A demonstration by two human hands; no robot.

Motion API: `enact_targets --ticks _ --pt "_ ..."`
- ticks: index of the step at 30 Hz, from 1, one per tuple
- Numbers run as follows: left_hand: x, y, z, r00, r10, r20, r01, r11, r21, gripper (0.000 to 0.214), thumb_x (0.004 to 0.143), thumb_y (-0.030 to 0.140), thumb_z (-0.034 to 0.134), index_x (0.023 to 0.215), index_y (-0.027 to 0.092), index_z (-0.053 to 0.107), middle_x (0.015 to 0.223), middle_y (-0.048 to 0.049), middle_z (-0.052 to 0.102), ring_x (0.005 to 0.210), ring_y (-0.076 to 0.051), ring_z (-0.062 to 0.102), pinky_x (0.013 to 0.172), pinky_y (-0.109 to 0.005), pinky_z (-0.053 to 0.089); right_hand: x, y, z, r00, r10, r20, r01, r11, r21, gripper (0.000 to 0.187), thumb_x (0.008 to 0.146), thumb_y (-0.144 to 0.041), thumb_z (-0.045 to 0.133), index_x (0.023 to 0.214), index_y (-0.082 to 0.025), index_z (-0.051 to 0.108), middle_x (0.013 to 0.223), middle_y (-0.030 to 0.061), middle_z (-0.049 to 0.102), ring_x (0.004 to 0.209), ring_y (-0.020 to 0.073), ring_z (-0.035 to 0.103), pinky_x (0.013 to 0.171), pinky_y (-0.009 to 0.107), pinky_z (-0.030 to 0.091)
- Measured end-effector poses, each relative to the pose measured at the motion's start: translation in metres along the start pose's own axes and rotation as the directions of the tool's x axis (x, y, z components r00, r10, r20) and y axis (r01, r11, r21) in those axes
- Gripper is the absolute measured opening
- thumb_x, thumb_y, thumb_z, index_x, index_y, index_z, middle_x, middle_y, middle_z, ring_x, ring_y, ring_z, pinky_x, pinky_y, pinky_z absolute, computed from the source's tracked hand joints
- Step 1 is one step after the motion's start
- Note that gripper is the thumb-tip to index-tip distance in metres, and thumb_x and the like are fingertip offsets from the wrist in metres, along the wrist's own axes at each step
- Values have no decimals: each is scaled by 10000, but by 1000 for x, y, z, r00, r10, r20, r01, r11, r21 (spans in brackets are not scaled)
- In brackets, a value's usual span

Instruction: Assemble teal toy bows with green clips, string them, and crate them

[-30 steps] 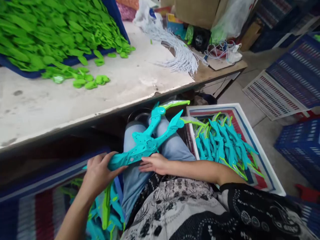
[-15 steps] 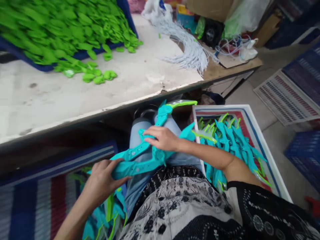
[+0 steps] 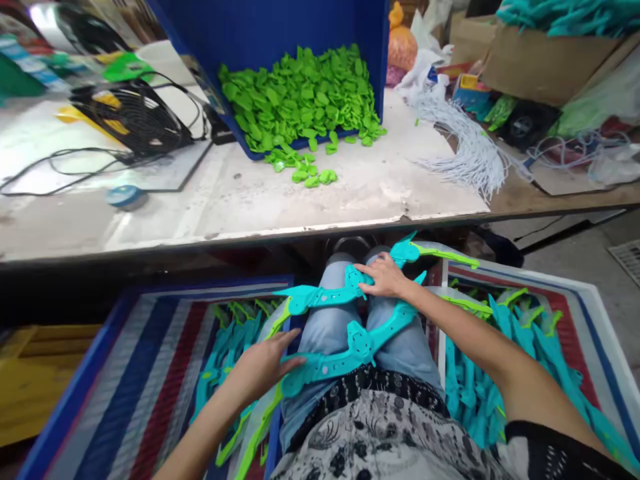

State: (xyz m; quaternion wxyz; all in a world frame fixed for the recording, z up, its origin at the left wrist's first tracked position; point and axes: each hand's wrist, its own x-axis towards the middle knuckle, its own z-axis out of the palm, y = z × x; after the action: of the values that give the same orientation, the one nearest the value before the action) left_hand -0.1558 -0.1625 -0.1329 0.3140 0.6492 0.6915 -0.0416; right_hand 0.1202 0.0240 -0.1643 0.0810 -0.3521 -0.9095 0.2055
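From the head camera, the person is sitting at a table [image 3: 250, 200] with two teal toy pieces lying across the lap. The left hand [image 3: 260, 367] is resting with fingers spread and flat on the near end of the lower piece [image 3: 350, 350], pressing on it rather than gripping it. The right hand [image 3: 385, 277] is lying on the upper piece [image 3: 325, 293], its fingers open and curved over the plastic — not wrapped around it. Both pieces are running slanted over the jeans [image 3: 330, 327], the upper one reaching toward a lime-green tip [image 3: 445, 255] near the table edge.

On the person's left, a striped tray [image 3: 125, 373] is holding more teal and green parts [image 3: 225, 353], just beside the left hand. On the right, a white-rimmed tray [image 3: 590, 313] is holding a heap of the same teal parts [image 3: 500, 373], and the right forearm is passing over it.

On the table, a blue bin [image 3: 270, 27] is lying tipped, and green leaves [image 3: 305, 93] are spilling out of it onto the surface. A bundle of white cords [image 3: 465, 147] is lying to the right of them. A black fan [image 3: 135, 113] with its cable is standing further left, and a small blue tape roll [image 3: 123, 195] is lying near the front edge — well apart from the leaves. A cardboard box [image 3: 540, 60] is standing at the far right.
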Motion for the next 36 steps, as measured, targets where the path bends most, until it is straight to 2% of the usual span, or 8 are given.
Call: enact_targets --ticks 2,5,11,14,17,20,28,36 --pt "24 15 -12 975 110 -192 -106 994 31 507 852 488 541 1275 213 595 1256 -144 640 1157 -317 603 986 -447 471 2 3 -3 1000 -11 -13 11 1000 2 456 776 -381 714 1204 -228 679 892 102 716 947 314 611 1064 555 314" --pt "73 47 -13 846 377 -377 -361 926 115 566 843 452 605 1327 167 535 1380 -187 523 1310 -340 456 1070 -509 395 23 0 -20 999 -54 -7 54 999 8 296 806 -396 683 1025 -206 742 954 104 706 946 298 608 955 471 438" --pt "143 85 12 874 414 -255 -385 909 157 671 836 405 659 1430 190 433 1280 -196 544 1231 -350 502 989 -513 427 152 4 -85 969 -51 -242 31 996 -89 376 952 -157 358 1212 -127 628 1277 123 586 1188 271 480 1039 428 385" --pt "152 79 6 850 478 -222 -450 877 168 645 844 408 651 1429 241 437 1271 -160 556 1202 -327 512 965 -490 438 223 19 -104 988 -56 -147 25 979 -201 442 903 -70 394 1308 -141 558 1472 106 443 1297 283 393 1038 445 379" --pt "155 72 0 841 495 -216 -477 869 133 661 826 409 670 1424 234 449 1229 -151 574 1174 -322 516 953 -471 447 259 28 -108 997 -70 30 76 947 -311 431 881 -38 407 1258 -125 597 1389 122 529 1223 276 473 972 410 413" --pt "156 71 0 849 473 -234 -465 880 92 672 816 406 680 1419 206 460 1212 -165 573 1156 -332 515 952 -474 447 259 29 -107 992 -107 59 122 917 -380 360 904 -52 392 1156 -94 646 1200 139 633 1098 255 533 915 375 424" --pt "167 80 -13 893 420 -161 -435 898 -70 726 828 425 650 1446 150 388 1179 -148 624 1146 -302 519 974 -421 448 221 52 -99 971 -166 -172 95 929 -358 253 921 -227 478 1118 -168 626 1190 113 577 1059 252 511 878 370 438" --pt "147 103 4 893 380 -242 -314 910 271 834 749 321 724 1455 140 319 1452 -226 402 1260 -365 443 979 -473 409 164 64 -113 968 -60 -243 10 979 -201 292 894 -249 519 1153 -175 631 1085 101 585 952 229 553 828 339 439"
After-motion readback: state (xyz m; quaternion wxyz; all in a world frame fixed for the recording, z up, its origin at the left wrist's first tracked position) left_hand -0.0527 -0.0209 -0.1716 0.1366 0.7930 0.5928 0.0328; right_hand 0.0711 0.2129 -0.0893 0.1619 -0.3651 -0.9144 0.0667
